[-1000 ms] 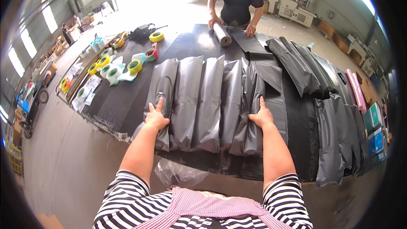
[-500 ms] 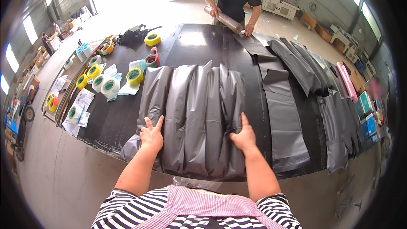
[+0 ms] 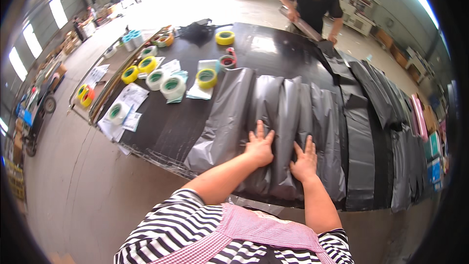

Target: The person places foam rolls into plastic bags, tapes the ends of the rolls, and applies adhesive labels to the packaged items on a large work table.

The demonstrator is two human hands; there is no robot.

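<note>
Several long grey plastic-wrapped packages [image 3: 289, 117] lie side by side on the black table. My left hand [image 3: 260, 145] rests on one of the middle packages, its fingers spread. Close to its right, my right hand [image 3: 304, 160] presses on the neighbouring packages, fingers stretched out and thumb apart. Neither hand grips anything. The leftmost grey package [image 3: 222, 122] slants toward the near edge, its wide lower end crumpled. My left forearm crosses in front of part of the row.
Tape rolls [image 3: 172, 87] and papers [image 3: 132, 99] lie on the left of the black table [image 3: 163, 137]. More grey plastic [image 3: 360, 142] covers the right side. Across the table, a person [image 3: 315, 5] holds a long roll [image 3: 302, 25]. A wheeled cart [image 3: 41, 105] stands on the left floor.
The view has turned, shifting the table in the picture. My left hand has left the leftmost package for the middle ones, and my hands are closer together. The leftmost package now slants more.
</note>
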